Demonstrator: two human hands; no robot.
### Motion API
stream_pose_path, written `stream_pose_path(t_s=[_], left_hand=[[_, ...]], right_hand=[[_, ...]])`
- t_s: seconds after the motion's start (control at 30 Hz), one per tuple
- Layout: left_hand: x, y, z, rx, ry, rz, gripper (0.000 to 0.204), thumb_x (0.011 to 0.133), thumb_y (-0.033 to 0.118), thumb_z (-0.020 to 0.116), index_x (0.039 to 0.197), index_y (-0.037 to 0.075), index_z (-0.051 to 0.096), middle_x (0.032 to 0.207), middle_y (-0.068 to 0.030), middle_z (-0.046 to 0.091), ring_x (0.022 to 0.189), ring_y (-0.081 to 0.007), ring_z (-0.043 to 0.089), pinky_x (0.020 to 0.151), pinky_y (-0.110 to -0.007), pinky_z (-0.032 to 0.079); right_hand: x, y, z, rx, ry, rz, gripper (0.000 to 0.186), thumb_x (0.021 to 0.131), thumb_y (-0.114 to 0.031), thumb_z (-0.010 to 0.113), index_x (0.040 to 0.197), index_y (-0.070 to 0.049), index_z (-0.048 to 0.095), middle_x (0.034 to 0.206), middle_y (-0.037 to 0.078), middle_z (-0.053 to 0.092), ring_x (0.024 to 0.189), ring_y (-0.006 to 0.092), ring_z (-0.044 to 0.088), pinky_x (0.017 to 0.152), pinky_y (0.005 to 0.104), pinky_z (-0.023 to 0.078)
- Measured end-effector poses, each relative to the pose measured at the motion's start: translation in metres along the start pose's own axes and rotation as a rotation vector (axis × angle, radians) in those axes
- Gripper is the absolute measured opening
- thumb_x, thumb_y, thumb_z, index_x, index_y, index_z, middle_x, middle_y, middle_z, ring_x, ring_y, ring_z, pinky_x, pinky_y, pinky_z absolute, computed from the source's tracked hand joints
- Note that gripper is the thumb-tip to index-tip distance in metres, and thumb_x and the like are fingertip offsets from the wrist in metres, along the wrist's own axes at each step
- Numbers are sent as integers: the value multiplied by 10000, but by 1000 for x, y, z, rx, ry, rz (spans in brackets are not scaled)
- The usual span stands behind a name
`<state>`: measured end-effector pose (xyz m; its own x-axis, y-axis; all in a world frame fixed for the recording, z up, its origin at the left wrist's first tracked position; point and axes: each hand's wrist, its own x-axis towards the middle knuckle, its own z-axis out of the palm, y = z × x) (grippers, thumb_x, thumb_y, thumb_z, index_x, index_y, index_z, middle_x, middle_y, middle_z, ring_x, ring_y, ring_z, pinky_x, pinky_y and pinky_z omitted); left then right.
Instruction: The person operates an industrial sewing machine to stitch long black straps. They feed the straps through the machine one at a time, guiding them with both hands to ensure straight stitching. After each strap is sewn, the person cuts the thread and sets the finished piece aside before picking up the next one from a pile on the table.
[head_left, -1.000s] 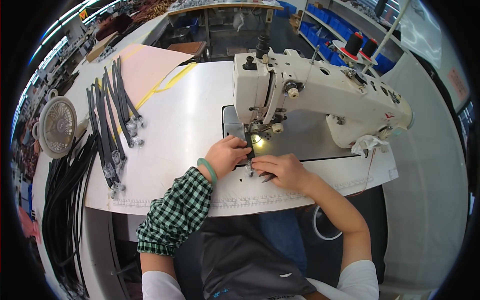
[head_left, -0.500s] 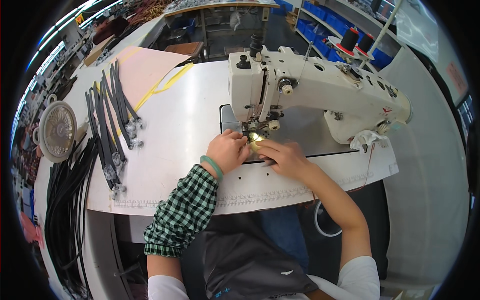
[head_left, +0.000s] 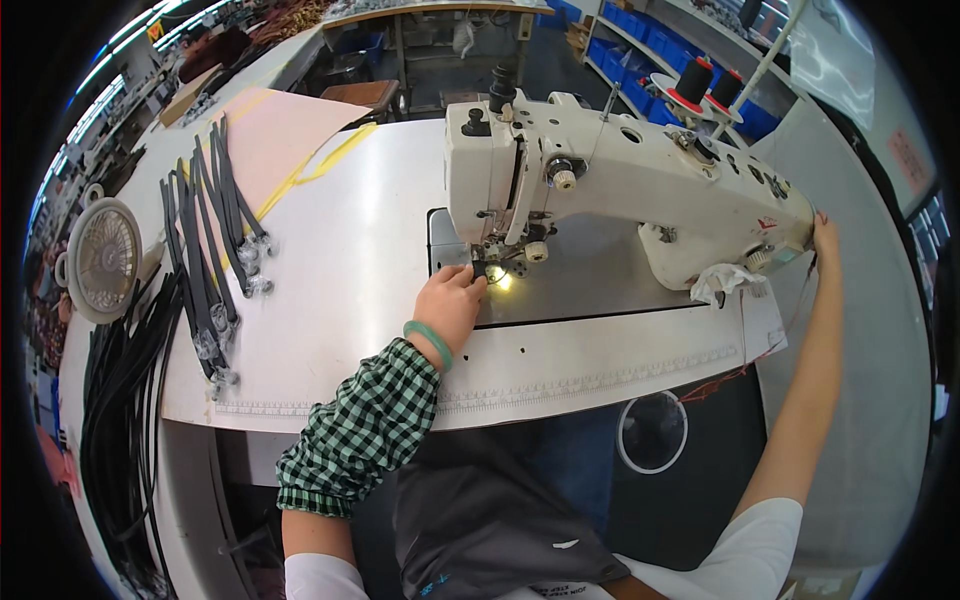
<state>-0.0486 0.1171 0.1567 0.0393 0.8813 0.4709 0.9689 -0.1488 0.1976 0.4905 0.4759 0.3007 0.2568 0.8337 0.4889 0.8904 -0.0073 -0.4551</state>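
Note:
A white sewing machine (head_left: 610, 150) stands on the table, its lamp lighting the metal plate under the needle. At the presser foot (head_left: 490, 258), my left hand (head_left: 450, 305) is closed in a pinch on a small dark piece; its kind is hidden by the fingers. This wrist wears a green bangle (head_left: 428, 340) above a checked sleeve cover (head_left: 365, 425). Out at the machine's far right end, my right hand (head_left: 824, 240) is closed round the rim of the handwheel, its fingers partly behind it.
Dark straps with clear-wrapped ends (head_left: 205, 250) lie on the left of the white table (head_left: 350, 330). Long black strips (head_left: 125, 430) hang over its left edge beside a pale basket (head_left: 104, 260). Thread spools (head_left: 690, 85) stand behind the machine. A crumpled white cloth (head_left: 725, 282) rests by its base.
My right hand has left the needle area and moved right to the machine's end. My left hand stays by the presser foot. The whole view has shifted slightly.

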Motion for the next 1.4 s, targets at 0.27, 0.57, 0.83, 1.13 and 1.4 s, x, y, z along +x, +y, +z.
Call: stream_pose_path(t_s=[0.27,0.57,0.83,1.13,1.4], left_hand=[[5,1,3,-26,-6,0,228,668,29,587,891,58,628,973,-89,596,929,-231,540,785,-315,471],[4,-1,1,30,-16,-19,202,678,58,598,877,74,630,967,-62,596,920,-211,540,775,-305,472],[0,-4,1,55,16,-15,217,700,47,578,912,58,622,968,-74,599,923,-218,541,784,-308,469],[3,-6,5,18,61,21,137,708,75,561,832,47,611,875,-83,594,885,-220,530,789,-313,428],[5,-4,4,72,39,22,228,688,39,578,913,52,612,945,-67,594,896,-216,533,782,-305,461]], right_hand=[[-80,50,65,997,172,85,506,896,-403,363,1064,58,485,966,158,564,906,215,537,779,297,412],[-42,28,28,302,323,-202,506,904,-391,344,1116,48,477,1057,184,543,971,271,518,840,346,390],[-40,-11,10,338,-160,217,492,889,-424,359,1064,11,508,969,140,578,884,231,546,776,320,414],[-55,27,40,574,62,156,532,882,-454,361,1077,19,508,983,147,580,901,240,541,789,326,403],[-29,-1,11,42,83,-72,555,878,-465,334,1153,-3,476,1047,171,565,972,283,533,827,348,394]])
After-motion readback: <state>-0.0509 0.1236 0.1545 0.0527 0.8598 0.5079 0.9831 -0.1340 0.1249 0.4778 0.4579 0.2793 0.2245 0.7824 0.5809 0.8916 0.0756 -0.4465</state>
